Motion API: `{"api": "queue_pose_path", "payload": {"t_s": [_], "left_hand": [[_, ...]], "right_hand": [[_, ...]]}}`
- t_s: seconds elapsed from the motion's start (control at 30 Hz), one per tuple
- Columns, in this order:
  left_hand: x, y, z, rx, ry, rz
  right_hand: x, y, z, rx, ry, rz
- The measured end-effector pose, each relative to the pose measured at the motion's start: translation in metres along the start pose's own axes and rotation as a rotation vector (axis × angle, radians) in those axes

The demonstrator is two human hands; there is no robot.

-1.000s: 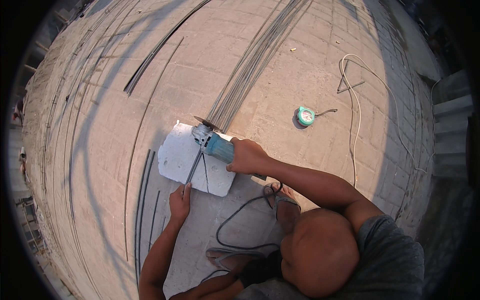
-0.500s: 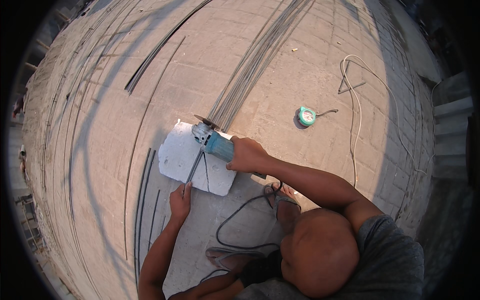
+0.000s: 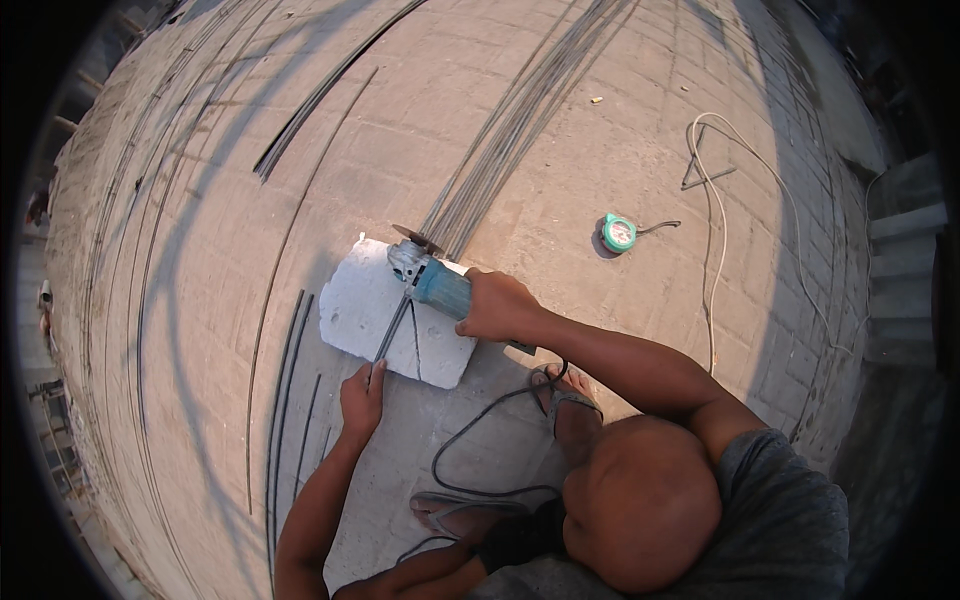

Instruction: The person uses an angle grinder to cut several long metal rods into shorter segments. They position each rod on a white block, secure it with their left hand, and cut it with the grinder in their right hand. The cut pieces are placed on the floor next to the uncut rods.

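My right hand [image 3: 502, 305] is wrapped round the body of a blue angle grinder [image 3: 443, 290]. Its cutting disc [image 3: 418, 239] stands at the far edge of a pale, rough-edged slab [image 3: 345, 310] on the ground. My left hand [image 3: 362, 400] grips thin steel rods [image 3: 393, 330] at the slab's near edge; they run across its top to the grinder's head. Whether the disc touches a rod or spins, I cannot tell. A dark line crosses the slab beside the rods. My sandalled feet [image 3: 568, 393] are close to the slab, with the black cable [image 3: 447, 440] looping between.
A bundle of long steel rods [image 3: 510, 130] lies beyond the slab. More rods [image 3: 285, 390] lie to the left, others [image 3: 330, 80] farther off. At the right are a green tape measure [image 3: 619, 233], a white cord [image 3: 716, 220] and a bent rod piece [image 3: 708, 178].
The ground and slab sit slightly shifted in the picture, as the view has moved a little. Both hands keep their holds, and the grinder stays over the slab.
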State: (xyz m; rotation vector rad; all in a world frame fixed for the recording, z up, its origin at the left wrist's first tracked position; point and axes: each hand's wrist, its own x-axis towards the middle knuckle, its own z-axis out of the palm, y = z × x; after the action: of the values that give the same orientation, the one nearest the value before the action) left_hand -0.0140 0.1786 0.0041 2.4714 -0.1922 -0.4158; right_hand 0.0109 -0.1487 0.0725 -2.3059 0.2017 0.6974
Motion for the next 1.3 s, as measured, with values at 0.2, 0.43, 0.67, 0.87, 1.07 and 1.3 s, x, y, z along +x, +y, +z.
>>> {"api": "queue_pose_path", "payload": {"t_s": [0.2, 0.43, 0.67, 0.87, 1.07, 1.3], "left_hand": [[0.0008, -0.0007, 0.0007, -0.002, 0.004, 0.004], [0.0013, 0.0001, -0.0002, 0.021, 0.000, -0.020], [0.0006, 0.0052, -0.0014, 0.007, -0.003, -0.008], [0.0019, 0.0018, 0.0003, 0.012, -0.006, -0.002], [0.0011, 0.0045, -0.0003, 0.015, 0.006, 0.001], [0.0008, 0.0043, -0.0004, 0.001, -0.004, 0.001]], "right_hand": [[-0.0009, 0.0003, -0.0007, 0.011, 0.001, 0.009], [-0.0004, 0.0045, 0.0020, -0.004, 0.021, -0.017], [-0.0031, 0.0048, -0.0011, 0.018, 0.006, 0.004], [-0.0053, 0.0047, -0.0037, 0.032, 0.000, 0.004], [-0.0034, 0.0062, -0.0025, 0.024, 0.005, -0.021], [-0.0041, 0.0051, -0.0030, 0.004, 0.010, -0.050]]}}
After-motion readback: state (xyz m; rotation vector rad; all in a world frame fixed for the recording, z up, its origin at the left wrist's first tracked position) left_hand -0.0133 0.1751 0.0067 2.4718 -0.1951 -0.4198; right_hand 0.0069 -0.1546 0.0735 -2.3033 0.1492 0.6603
